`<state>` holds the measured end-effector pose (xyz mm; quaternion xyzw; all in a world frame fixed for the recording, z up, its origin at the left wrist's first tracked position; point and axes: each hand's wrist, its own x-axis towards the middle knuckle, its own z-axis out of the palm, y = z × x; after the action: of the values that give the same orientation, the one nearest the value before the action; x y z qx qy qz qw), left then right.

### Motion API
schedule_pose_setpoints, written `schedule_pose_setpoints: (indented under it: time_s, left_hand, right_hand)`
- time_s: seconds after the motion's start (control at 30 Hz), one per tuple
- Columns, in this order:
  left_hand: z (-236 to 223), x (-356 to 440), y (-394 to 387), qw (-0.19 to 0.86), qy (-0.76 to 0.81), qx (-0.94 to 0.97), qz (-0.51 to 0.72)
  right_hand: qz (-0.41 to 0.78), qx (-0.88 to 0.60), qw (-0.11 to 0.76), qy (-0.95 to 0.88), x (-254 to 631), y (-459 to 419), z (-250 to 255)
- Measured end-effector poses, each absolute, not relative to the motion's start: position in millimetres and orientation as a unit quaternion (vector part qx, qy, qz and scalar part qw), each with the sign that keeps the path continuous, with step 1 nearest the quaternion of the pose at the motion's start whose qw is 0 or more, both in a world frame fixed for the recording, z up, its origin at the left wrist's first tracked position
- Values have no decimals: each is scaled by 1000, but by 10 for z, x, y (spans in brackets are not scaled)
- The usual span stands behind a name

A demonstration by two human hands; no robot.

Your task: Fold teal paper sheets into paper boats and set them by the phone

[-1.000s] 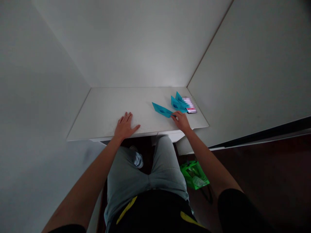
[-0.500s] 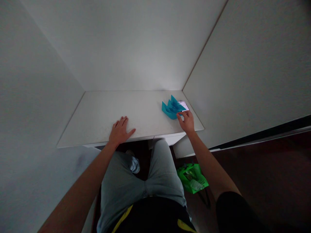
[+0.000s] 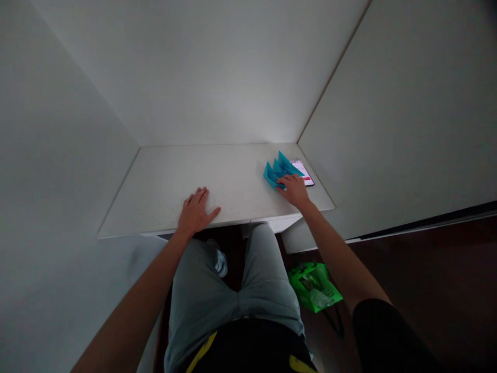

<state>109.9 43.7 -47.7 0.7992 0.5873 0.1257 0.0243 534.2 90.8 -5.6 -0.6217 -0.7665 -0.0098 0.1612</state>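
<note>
A blue folded paper boat point(image 3: 280, 167) with pointed peaks sits toward the right end of the white desk point(image 3: 229, 171). My right hand point(image 3: 294, 190) is at its near edge, thumb and fingers closed on the paper and covering part of that side. Just right of the boat lies a phone point(image 3: 307, 178) with its screen lit, partly hidden by the boat and my hand. My left hand point(image 3: 195, 210) rests flat on the desk near the front edge, fingers spread, with nothing in it.
White walls point(image 3: 217, 72) enclose the desk at the back and left, and a white panel point(image 3: 404, 114) stands on the right. A green bag point(image 3: 316, 290) sits on the dark floor beside my right leg. My legs are under the desk's front edge.
My right hand has shifted left across the boat's near side, uncovering more of the phone. The view has moved slightly; my left hand stays flat on the desk.
</note>
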Motion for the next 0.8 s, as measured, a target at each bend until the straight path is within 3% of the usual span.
schedule_pose_setpoints:
  time_s: [0.1,0.37,0.57,0.8]
  left_hand:
    - [-459,1101,423,30,587,799,128]
    - [-419,1111,393,40,591,795,127]
    - [-399,1091,395,65,596,788,140]
    - [-401,1110,545,91,586,792,147]
  right_hand:
    - [-8,-580,224,-783,5097,854,-140]
    - [81,-487,273,-826,4475,865,-436]
    - [112,-418,273,-859,4401,843,-432]
    - [116,-435,288,-845,4257,950,-449]
